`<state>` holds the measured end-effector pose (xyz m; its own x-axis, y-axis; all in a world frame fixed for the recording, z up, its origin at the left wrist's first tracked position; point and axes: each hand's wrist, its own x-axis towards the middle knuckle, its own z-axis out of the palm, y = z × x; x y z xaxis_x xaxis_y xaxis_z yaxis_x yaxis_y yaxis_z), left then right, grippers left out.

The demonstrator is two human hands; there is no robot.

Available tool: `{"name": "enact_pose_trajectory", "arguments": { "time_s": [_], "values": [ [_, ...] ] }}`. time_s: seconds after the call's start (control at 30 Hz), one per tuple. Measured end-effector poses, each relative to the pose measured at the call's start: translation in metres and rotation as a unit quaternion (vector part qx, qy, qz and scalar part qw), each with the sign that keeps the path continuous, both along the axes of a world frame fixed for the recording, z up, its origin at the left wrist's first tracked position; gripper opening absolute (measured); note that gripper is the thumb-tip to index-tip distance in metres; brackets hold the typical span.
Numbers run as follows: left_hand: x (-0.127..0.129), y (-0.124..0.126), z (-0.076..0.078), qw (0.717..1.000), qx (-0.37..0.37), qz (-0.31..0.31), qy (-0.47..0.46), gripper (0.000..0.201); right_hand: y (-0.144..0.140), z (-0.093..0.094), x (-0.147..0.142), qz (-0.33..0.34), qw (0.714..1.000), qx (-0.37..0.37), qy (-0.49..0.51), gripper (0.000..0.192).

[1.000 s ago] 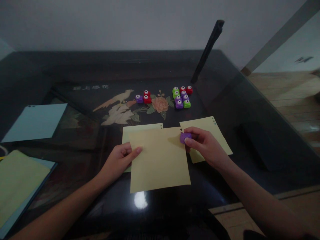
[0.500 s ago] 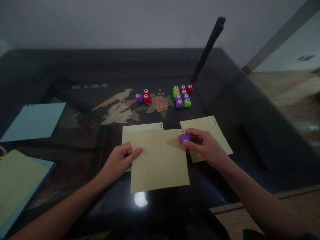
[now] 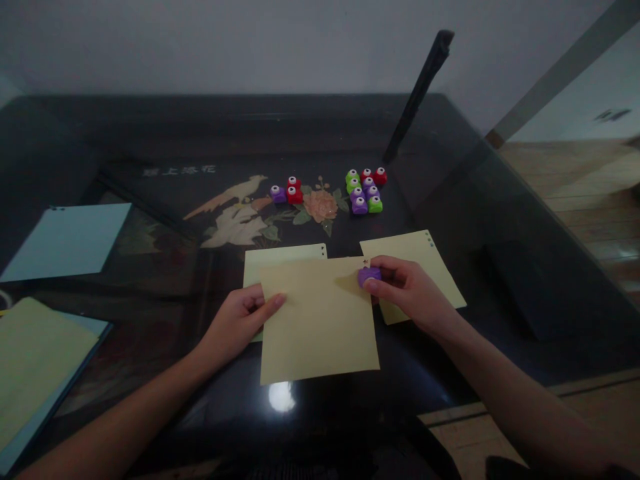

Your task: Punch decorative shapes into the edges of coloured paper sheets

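Note:
My left hand pinches the left edge of a pale yellow sheet of paper held just above the dark glass table. My right hand grips a small purple punch clamped on the sheet's top right corner, thumb on top of it. Two more yellow sheets lie under and beside it: one behind at the left, one under my right hand, both with small holes at a corner.
Several red, green and purple punches cluster at the back, with three more to their left. A light blue sheet and a stack of yellow and blue paper lie at the left. A dark stand leans at the back right.
My right thumb has pressed down on the purple punch at the sheet's corner. The small black mark beside the punch is gone from view. My left hand has stayed put.

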<state>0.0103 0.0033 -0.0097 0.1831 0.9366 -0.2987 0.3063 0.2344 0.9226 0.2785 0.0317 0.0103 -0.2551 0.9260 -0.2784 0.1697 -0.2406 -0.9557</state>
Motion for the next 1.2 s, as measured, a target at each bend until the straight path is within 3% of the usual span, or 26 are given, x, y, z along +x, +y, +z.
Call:
{"name": "enact_pose_trajectory", "arguments": {
  "time_s": [0.97, 1.2],
  "values": [
    [-0.0007, -0.0010, 0.0000, 0.998, 0.048, -0.002, 0.051, 0.039, -0.0015, 0.0032, -0.0021, 0.005, 1.000, 0.006, -0.005, 0.021],
    [0.0007, -0.0002, 0.0014, 0.999, 0.022, -0.012, 0.022, 0.036, -0.0009, 0.0027, -0.0026, 0.009, 1.000, 0.010, 0.003, 0.020]
  ]
}}
